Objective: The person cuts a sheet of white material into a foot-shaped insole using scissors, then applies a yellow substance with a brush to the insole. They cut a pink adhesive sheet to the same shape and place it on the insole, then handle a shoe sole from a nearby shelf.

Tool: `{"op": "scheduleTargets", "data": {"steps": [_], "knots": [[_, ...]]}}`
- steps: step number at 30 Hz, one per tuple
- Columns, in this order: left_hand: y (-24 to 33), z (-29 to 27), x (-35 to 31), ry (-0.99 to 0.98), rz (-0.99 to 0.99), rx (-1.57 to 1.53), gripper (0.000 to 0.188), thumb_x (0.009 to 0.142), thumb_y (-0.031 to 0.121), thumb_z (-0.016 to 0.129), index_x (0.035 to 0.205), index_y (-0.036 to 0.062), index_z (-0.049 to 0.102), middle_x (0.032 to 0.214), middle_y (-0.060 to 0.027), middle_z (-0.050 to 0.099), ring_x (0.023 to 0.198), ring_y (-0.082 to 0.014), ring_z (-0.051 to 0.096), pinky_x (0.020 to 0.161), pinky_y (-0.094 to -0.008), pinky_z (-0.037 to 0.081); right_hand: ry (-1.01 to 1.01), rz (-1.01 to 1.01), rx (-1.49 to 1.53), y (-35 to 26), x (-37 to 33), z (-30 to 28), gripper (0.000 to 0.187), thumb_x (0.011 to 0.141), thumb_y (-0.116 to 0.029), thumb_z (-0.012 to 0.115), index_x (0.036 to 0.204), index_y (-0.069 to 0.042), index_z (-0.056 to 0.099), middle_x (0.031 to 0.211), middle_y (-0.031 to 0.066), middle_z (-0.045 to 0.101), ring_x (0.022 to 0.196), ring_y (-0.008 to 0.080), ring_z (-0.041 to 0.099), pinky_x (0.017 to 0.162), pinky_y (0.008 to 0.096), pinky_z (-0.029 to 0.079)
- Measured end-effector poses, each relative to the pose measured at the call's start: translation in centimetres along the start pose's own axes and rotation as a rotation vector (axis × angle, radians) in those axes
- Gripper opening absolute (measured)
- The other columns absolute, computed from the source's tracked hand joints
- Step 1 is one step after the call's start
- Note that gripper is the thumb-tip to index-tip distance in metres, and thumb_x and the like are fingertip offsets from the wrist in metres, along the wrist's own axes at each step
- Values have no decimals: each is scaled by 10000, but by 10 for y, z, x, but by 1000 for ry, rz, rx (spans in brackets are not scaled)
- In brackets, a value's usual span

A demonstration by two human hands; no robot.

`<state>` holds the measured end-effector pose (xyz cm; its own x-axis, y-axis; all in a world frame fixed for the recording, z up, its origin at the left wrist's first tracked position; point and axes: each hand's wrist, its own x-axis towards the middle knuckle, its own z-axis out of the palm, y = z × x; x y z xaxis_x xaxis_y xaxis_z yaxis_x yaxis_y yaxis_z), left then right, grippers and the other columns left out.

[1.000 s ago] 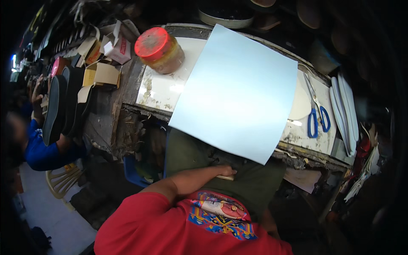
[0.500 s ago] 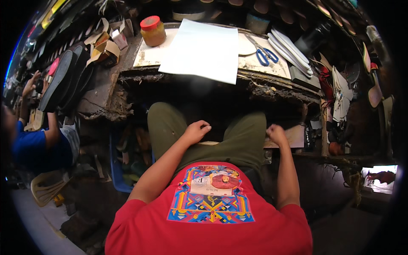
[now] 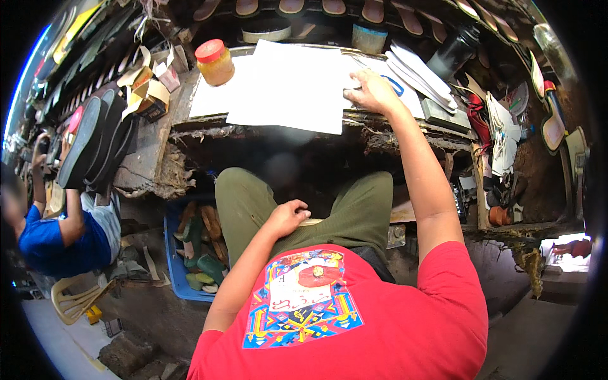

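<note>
My right hand (image 3: 375, 92) reaches over the workbench to the right edge of a large white sheet (image 3: 285, 88). Its thumb and forefinger are apart there, and I see nothing firmly held between them. Beneath and beside this hand shows a blue handle of the scissors (image 3: 394, 85); the rest of them is mostly covered. My left hand (image 3: 288, 218) rests on my lap, its fingers loosely bent and holding nothing. At the sheet's upper left stands a jar (image 3: 215, 63) with a red lid and yellowish-brown contents.
Folded white sheets (image 3: 421, 76) and a dark bottle (image 3: 453, 54) lie right of the scissors. Black soles (image 3: 92, 139) and small cartons (image 3: 152, 98) sit at the left. Below is a blue crate (image 3: 180, 285) of shoe-form-like pieces. A person in blue (image 3: 63, 234) works at far left.
My right hand has risen from beside my right thigh to the sheet's right edge, now covering most of the scissors. My left hand stays on my lap.
</note>
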<state>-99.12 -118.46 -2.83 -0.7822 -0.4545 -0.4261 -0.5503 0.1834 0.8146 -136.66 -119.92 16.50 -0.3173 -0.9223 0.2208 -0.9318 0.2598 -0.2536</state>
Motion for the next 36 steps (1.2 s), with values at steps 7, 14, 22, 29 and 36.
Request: {"op": "scheduleTargets", "data": {"steps": [7, 14, 22, 29, 36], "knots": [[35, -42, 25, 186, 219, -542, 274, 1009, 203, 681, 1205, 12, 668, 1028, -72, 729, 904, -133, 678, 811, -297, 560, 86, 42, -11, 22, -9, -2, 529, 811, -342, 764, 1245, -57, 659, 1199, 196, 671, 1163, 373, 620, 994, 482, 492], [128, -106, 70, 63, 173, -1091, 430, 1079, 361, 521, 1224, -40, 568, 1075, -192, 722, 888, -259, 732, 781, -384, 613, 159, 245, -328, 43, -29, -2, 339, 860, -198, 662, 1169, -60, 675, 1177, 193, 667, 1146, 377, 626, 998, 497, 493], [147, -135, 66, 140, 343, -1165, 363, 1051, 299, 540, 1269, 13, 593, 1121, -147, 729, 952, -266, 734, 832, -433, 602, -55, 242, 76, 13, 31, -4, 541, 883, -388, 702, 1198, 52, 692, 1202, 280, 694, 1139, 407, 669, 991, 444, 517], [150, -163, 56, 115, 267, -1117, 335, 1052, 282, 554, 1292, 52, 591, 1151, -125, 724, 1000, -259, 727, 872, -435, 584, -211, 411, -12, 0, 84, 8, 671, 695, -398, 747, 1137, 104, 699, 1128, 297, 717, 1076, 375, 709, 946, 406, 547], [203, -188, 75, 93, 465, -1072, 326, 1040, 224, 578, 1304, 33, 577, 1295, -155, 650, 1177, -338, 649, 1004, -526, 524, -302, 347, -11, 4, 81, 11, 591, 756, -453, 764, 1068, 48, 745, 1058, 252, 747, 1002, 380, 731, 924, 434, 559]]}}
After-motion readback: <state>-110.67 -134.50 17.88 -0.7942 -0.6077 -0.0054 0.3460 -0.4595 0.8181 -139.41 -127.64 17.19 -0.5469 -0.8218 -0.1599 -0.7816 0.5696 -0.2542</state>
